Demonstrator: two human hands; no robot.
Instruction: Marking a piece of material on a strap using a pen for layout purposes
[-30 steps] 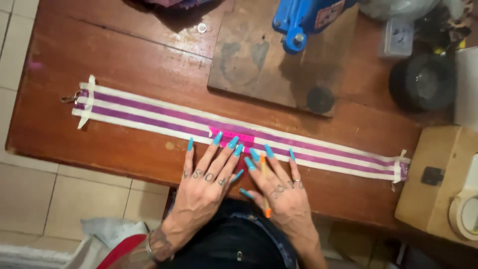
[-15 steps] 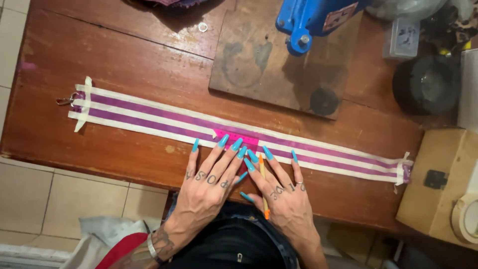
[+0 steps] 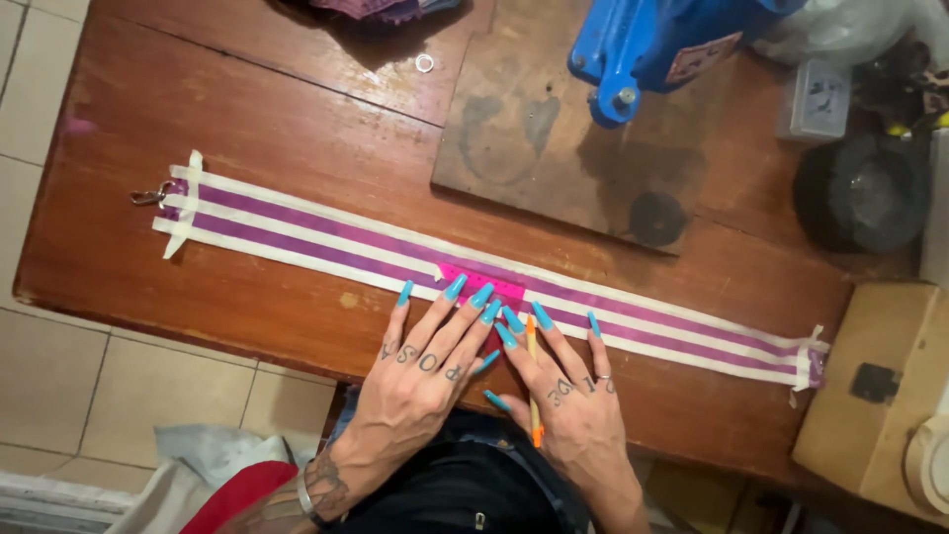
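Long purple-and-white striped strap lies flat and stretched out slantwise across the wooden bench, both ends taped down with white strips, likely so it can't slide or curl while being worked on. A small metal clip sits at the far-left end. A pink ruler lies on the strap near the middle, lined up along the stripes.

Left hand lies flat, fingers spread, tips pressing the ruler and strap down; no grip on anything, just pinning it so it stays square. Right hand is also spread flat just beside it, fingertips on the strap, with an orange pencil tucked between the fingers, point toward the ruler. A loose hold, kept ready for marking by the look of it.

Further out: a darker wooden board on the bench behind the strap, a blue machine standing on it, a small black disc near the board's corner. A small metal ring lies loose near the top. Black round container to the right, tan box at the bench's right end. Tiled floor below.
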